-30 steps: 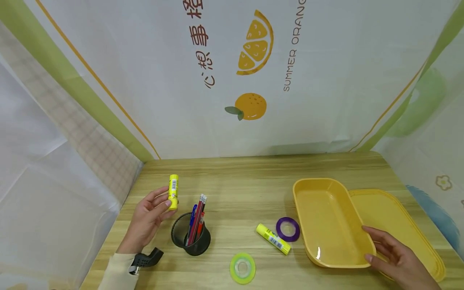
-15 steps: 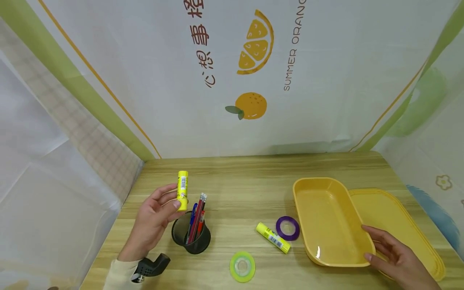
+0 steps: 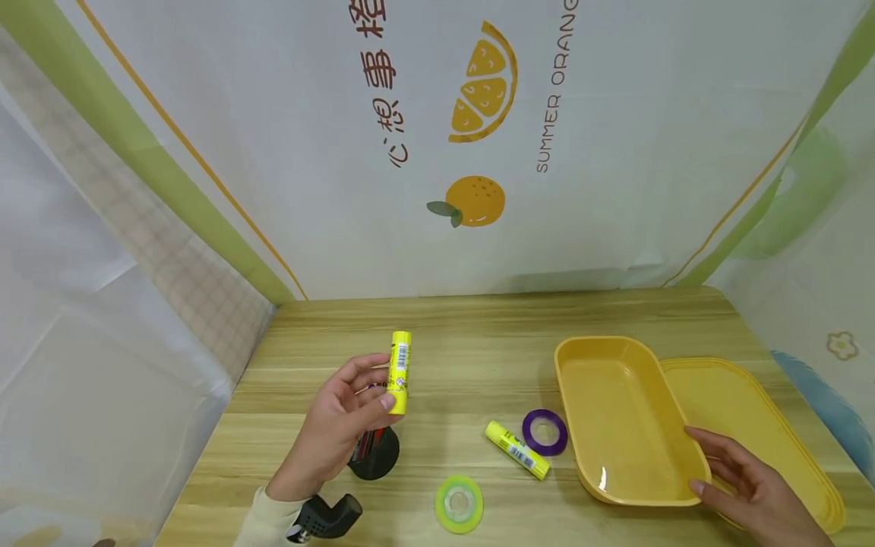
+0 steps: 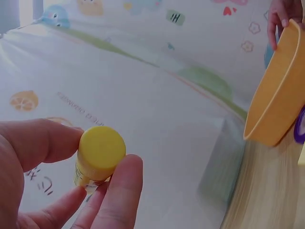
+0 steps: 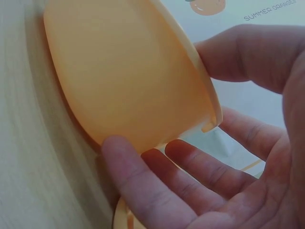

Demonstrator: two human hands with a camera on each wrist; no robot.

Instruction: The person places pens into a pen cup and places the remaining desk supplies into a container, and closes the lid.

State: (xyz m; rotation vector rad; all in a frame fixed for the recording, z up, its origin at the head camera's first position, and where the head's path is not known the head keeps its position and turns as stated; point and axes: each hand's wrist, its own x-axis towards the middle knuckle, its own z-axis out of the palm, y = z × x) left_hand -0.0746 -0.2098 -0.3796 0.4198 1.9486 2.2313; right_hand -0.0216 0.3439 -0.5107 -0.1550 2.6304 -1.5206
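My left hand [image 3: 345,418] pinches a yellow glue stick [image 3: 399,372] upright between thumb and fingers, above the table. In the left wrist view, the glue stick's round yellow end [image 4: 102,147] faces the camera. Behind that hand stands a black mesh pen cup [image 3: 374,454], largely hidden along with its pens. At the right, my right hand [image 3: 759,486] holds the near right corner of a yellow plastic box [image 3: 625,418]. In the right wrist view, the thumb is at the box's rim [image 5: 209,86] and fingertips lie along its outer wall.
A second glue stick [image 3: 517,450] lies beside a purple tape roll [image 3: 563,434], left of the box. Nearer the front lies a green tape roll [image 3: 440,505]. A yellow lid [image 3: 731,403] lies right of the box, partly under my right hand. A printed white cloth [image 3: 307,190] rises behind the table.
My left hand has moved right with the glue stick, from left of the pen cup to in front of it, covering the pens. My right hand and the box stay put.
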